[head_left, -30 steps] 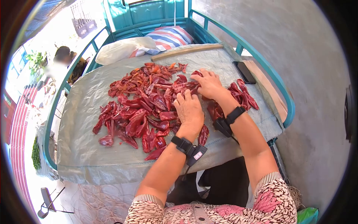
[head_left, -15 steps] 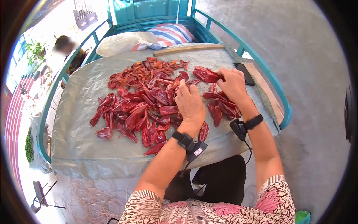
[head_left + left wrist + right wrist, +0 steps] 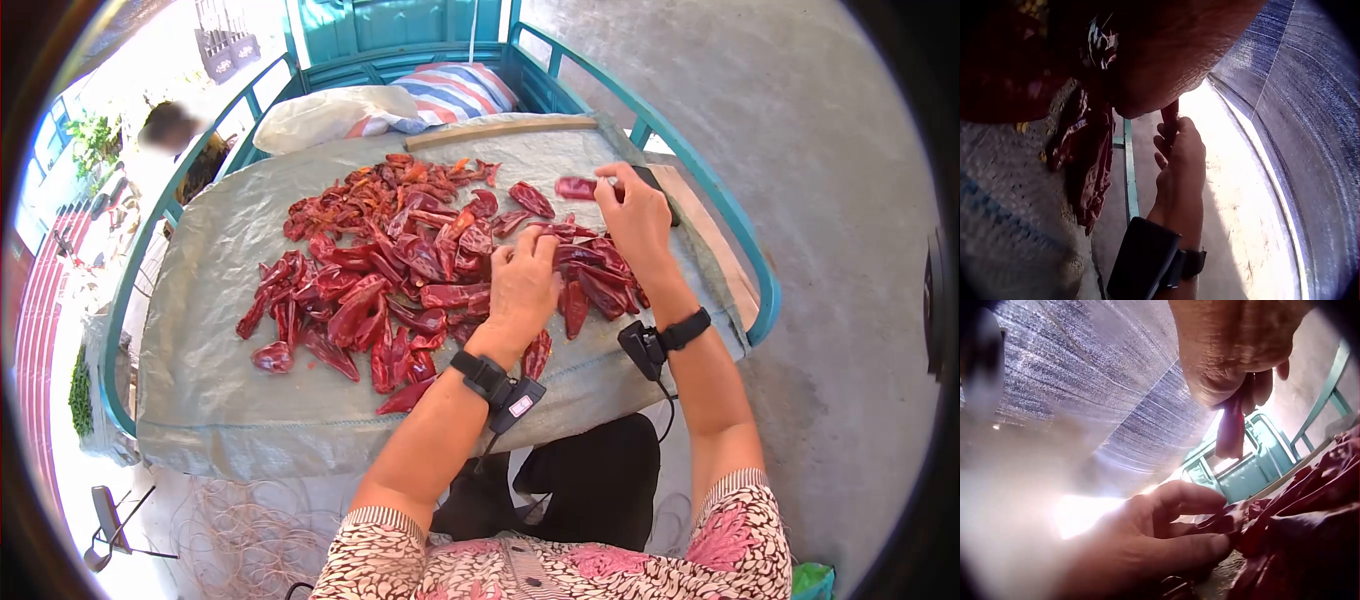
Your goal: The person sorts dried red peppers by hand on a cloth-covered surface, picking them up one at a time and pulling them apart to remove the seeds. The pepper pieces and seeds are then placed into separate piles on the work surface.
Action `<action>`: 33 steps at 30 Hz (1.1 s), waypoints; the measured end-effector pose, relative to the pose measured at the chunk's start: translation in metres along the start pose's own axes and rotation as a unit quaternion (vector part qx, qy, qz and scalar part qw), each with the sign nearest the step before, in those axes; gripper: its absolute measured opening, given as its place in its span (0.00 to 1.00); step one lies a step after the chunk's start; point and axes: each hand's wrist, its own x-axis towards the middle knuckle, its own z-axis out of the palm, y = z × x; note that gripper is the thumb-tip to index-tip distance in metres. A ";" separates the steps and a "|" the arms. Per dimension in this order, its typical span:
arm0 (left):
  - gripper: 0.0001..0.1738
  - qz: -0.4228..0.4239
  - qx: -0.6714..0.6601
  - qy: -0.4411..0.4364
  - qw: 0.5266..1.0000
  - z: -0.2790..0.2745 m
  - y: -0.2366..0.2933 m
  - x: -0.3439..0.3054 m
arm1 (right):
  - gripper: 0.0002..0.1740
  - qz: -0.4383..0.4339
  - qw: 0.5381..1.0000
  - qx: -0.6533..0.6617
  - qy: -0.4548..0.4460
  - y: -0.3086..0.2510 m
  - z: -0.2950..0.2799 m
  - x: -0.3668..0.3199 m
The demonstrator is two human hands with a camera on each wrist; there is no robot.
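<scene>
Glossy dried red peppers (image 3: 365,310) lie heaped on a grey woven sheet (image 3: 230,400). The right hand (image 3: 637,215) is raised over the sheet's right part, its fingertips pinching a red pepper (image 3: 577,188); that pepper hangs below the hand (image 3: 1241,350) in the right wrist view. At the heap's right side, the left hand (image 3: 525,285) has bent fingers among the peppers. In the right wrist view, thumb and forefinger of the left hand (image 3: 1141,540) pinch a dark red pepper (image 3: 1222,522). A separate pepper (image 3: 531,199) lies between the hands and the sheet's far edge.
Smaller, crumpled peppers (image 3: 350,203) form the heap's far part. Behind are a wooden strip (image 3: 500,132), a pale sack (image 3: 335,115) and a striped sack (image 3: 465,92). A phone (image 3: 660,190) lies beyond the right hand; teal rails (image 3: 700,190) flank the sheet. Another person (image 3: 170,130) is at far left.
The right hand has moved right from the heap, lifting a pepper, and is now a little higher on the sheet. The left hand has shifted slightly right and nearer the body.
</scene>
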 end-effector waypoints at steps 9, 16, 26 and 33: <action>0.20 0.037 0.033 -0.024 0.998 0.006 -0.003 -0.003 | 0.13 -0.094 0.984 -0.103 -0.113 0.012 0.076 0.028; 0.18 0.035 0.006 -0.014 0.999 0.004 -0.001 -0.003 | 0.29 -0.045 0.968 -0.094 -0.228 0.012 0.124 0.027; 0.15 0.034 0.013 -0.017 0.999 0.004 0.000 -0.004 | 0.10 -0.066 0.984 -0.096 -0.134 0.019 0.060 0.032; 0.15 0.016 0.019 -0.008 1.000 0.008 -0.004 -0.003 | 0.30 -0.229 0.952 -0.013 -0.205 -0.007 0.102 0.017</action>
